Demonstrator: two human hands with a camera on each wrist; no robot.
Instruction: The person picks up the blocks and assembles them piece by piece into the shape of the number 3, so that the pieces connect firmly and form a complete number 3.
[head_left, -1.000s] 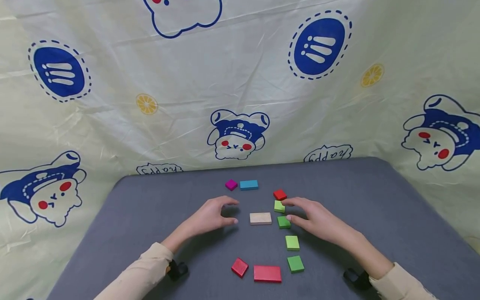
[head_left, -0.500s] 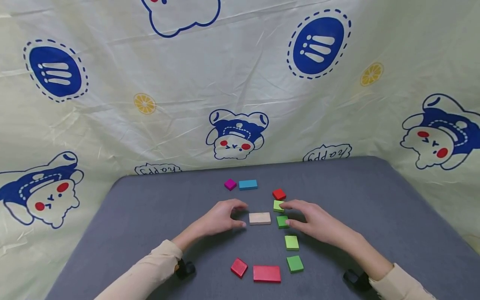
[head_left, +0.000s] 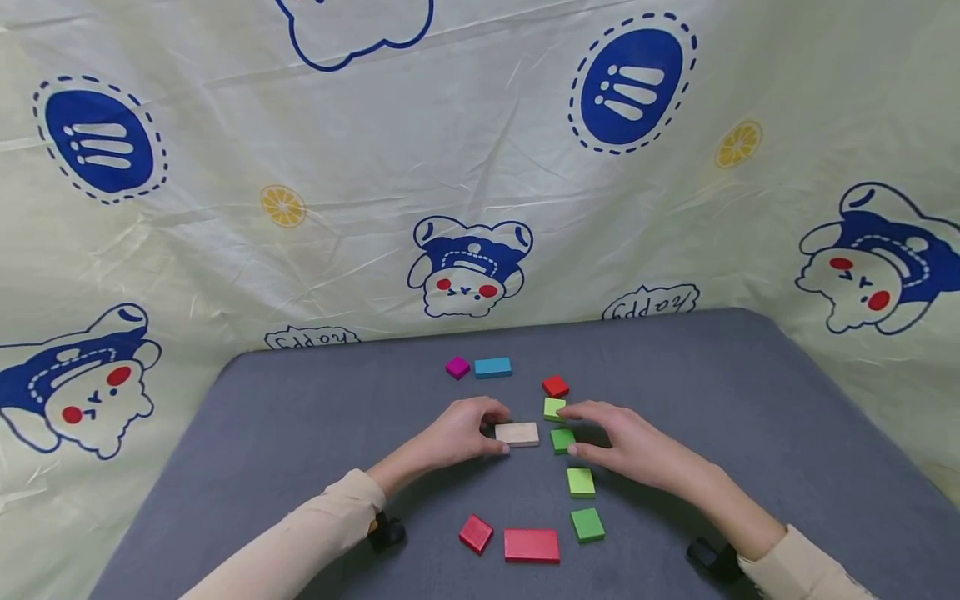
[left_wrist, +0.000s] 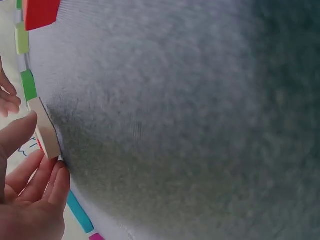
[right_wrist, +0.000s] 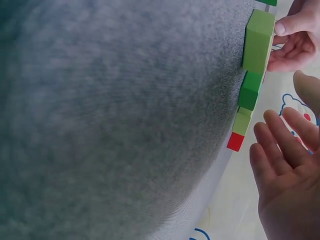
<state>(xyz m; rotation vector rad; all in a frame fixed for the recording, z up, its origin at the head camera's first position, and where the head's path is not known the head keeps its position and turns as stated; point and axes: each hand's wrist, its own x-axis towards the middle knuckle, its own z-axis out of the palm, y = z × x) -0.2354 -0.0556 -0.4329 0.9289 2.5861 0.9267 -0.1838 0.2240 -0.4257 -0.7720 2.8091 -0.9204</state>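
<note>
A plain wooden block (head_left: 517,434) lies flat on the grey table (head_left: 315,417). At its left end is my left hand (head_left: 465,432), thumb in front and fingers behind, loosely bent. Contact is hard to judge; in the left wrist view the fingertips reach the end of the wooden block (left_wrist: 46,129). My right hand (head_left: 637,442) hovers right of a column of small blocks, fingers apart and holding nothing. Its index fingertip overlaps a light green block (head_left: 553,408), and its thumb tip is beside a green block (head_left: 562,441). The right wrist view shows the palm of the right hand (right_wrist: 290,175).
The column continues with a red block (head_left: 556,385) behind, then another light green block (head_left: 581,482) and green block (head_left: 588,525) nearer. A magenta block (head_left: 457,367) and blue block (head_left: 492,367) lie at the back. Red square (head_left: 476,534) and rectangular (head_left: 532,546) blocks lie in front.
My left hand has moved right, from bare table to around the left end of the wooden block. My right hand has hardly moved. The blocks stay in place on the table.
</note>
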